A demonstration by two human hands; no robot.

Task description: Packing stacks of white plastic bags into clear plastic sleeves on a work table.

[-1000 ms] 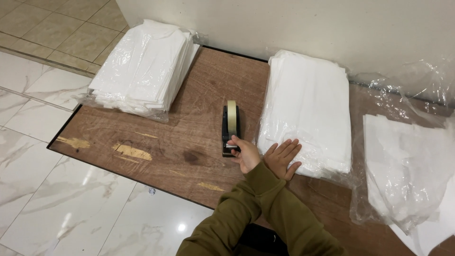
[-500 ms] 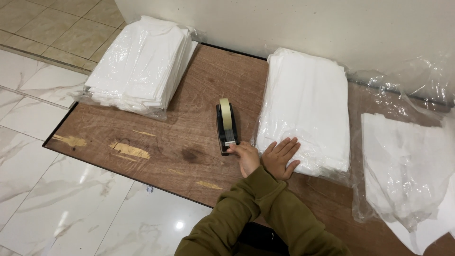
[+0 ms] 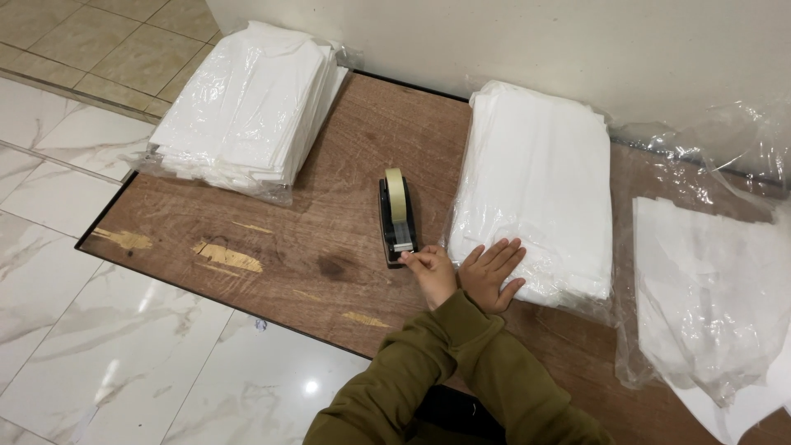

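Nearest, the left hand (image 3: 432, 272) pinches the tape end at the dispenser (image 3: 395, 218) on the wooden worktop (image 3: 329, 247); the right hand (image 3: 490, 272) lies open, flat on the wrapped white stack (image 3: 535, 189) just beside it. The tape could tear crooked — the pull looks angled.

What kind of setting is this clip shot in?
Probably a small packing spot on a floor: a low wooden board on marble tiles, stacks of white bagged goods, and a tape dispenser that the left hand touches.
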